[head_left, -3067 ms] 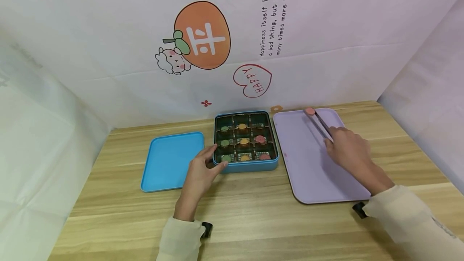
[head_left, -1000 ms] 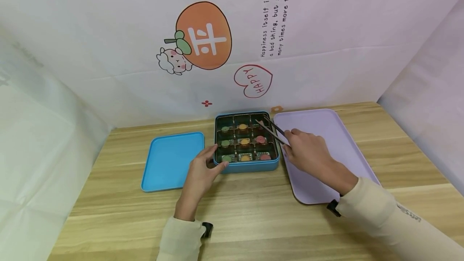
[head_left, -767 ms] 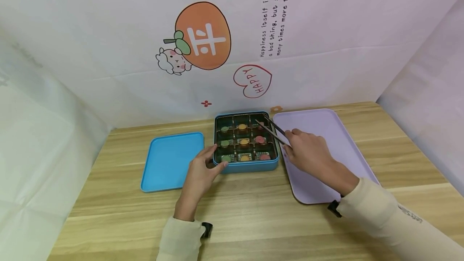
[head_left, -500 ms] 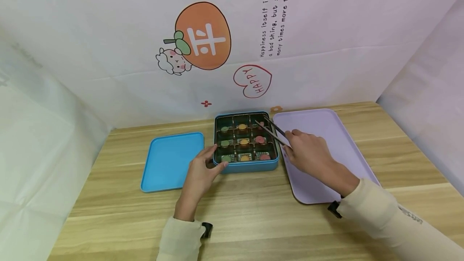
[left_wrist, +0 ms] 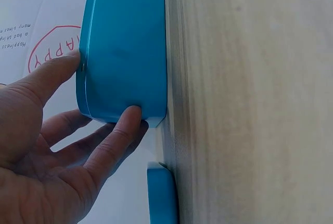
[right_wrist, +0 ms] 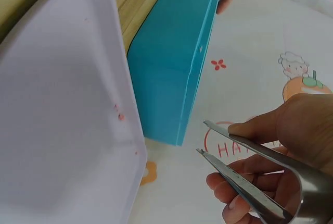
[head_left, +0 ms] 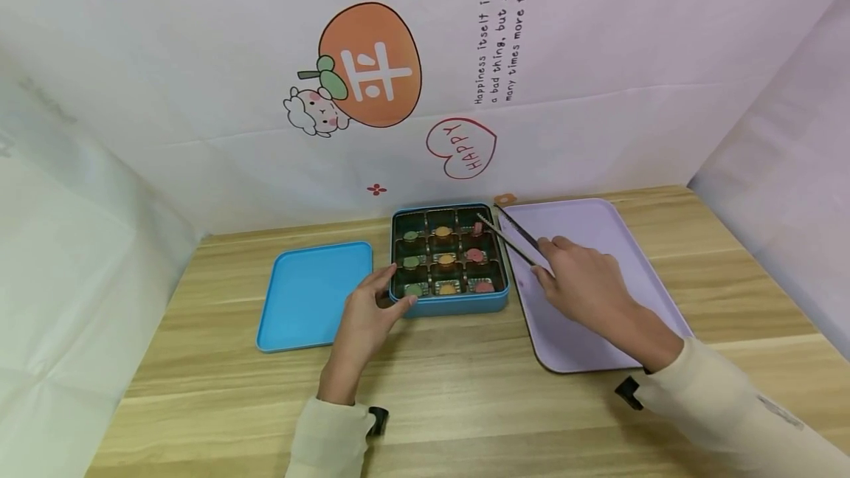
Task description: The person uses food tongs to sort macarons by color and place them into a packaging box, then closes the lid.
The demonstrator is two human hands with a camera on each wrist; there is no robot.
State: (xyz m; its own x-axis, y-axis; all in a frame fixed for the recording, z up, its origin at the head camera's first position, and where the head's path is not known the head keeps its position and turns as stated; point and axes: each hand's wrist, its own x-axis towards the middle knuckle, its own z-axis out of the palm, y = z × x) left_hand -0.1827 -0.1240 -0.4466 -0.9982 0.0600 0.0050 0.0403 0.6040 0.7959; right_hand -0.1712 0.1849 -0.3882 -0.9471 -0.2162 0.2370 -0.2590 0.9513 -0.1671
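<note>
Gripping a pair of metal tongs (head_left: pixel 514 236) near their hinged end, the right hand (head_left: pixel 584 288) had its fingers curled round both arms, and the tong tips stood a little apart with nothing between them in the right wrist view (right_wrist: pixel 208 138). From the head view those tips hovered just beside the far right corner of the blue tin (head_left: pixel 448 303), next to a pink sweet (head_left: pixel 477 228) that sat tilted in the back right compartment. Whether the tips touched it could not be told.

Done well, this step probably called for a light, level squeeze, with the tips spread only slightly wider than the sweet and lowered straight down past the divider walls, so that neighbouring pieces stayed undisturbed.

Bracing the tin, the left hand (head_left: pixel 367 316) held its near left corner, thumb on the rim and fingers curled against the side wall (left_wrist: pixel 122 73).

That pink sweet lay ahead of and to the left of the right hand, beyond the tong tips, well clear of the lilac tray (head_left: pixel 598 227) on the table (head_left: pixel 465 389).
</note>
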